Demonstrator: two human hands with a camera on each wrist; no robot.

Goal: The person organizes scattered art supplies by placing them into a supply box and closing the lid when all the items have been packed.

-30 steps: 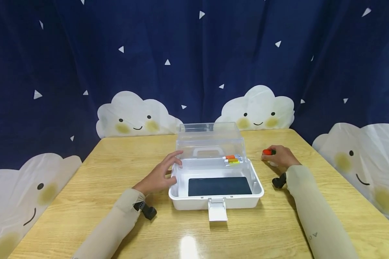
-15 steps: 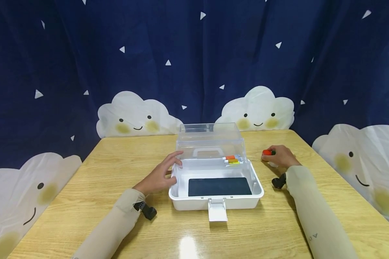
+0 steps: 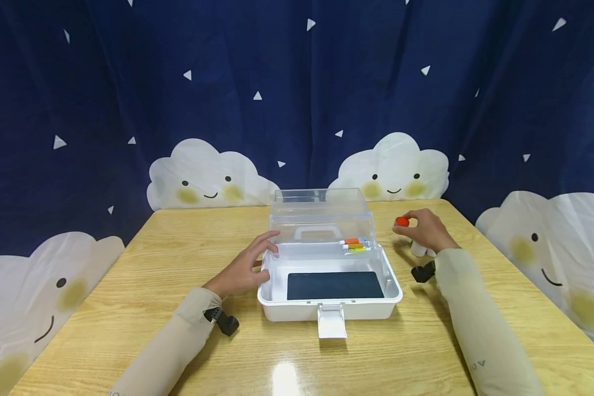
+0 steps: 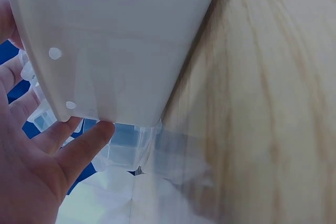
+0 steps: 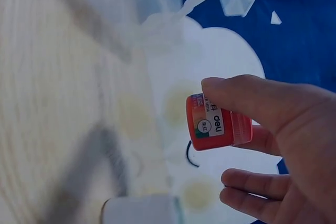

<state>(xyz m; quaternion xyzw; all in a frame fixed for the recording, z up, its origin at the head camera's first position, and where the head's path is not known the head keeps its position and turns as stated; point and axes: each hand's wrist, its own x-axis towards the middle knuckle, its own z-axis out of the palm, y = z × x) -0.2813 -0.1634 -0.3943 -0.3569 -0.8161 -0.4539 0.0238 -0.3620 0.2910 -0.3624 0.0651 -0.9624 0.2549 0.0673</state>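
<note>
My right hand (image 3: 425, 228) pinches a small red container (image 5: 212, 124) with a "deli" label between thumb and fingers. It is held above the table, right of the white storage box (image 3: 277, 313). In the right wrist view the last two fingers (image 5: 252, 184) are apart from it. My left hand (image 3: 245, 269) holds the box's left end, its thumb at the rim and its fingertips (image 4: 105, 128) at the back corner. The box stands open with its clear lid (image 3: 322, 206) tipped back. Inside lies a flat dark rectangle (image 3: 334, 286).
Several small tubes (image 3: 355, 245), red, orange and yellow, sit at the box's back right. Small white objects (image 3: 418, 249) stand on the wooden table under my right hand. A white latch (image 3: 332, 324) hangs off the box front. A navy curtain (image 3: 297, 99) backs the table.
My right hand has lifted the red container up and slightly left from beside a dark green piece, now out of sight. More of the white objects shows. The left hand and box stay put.
</note>
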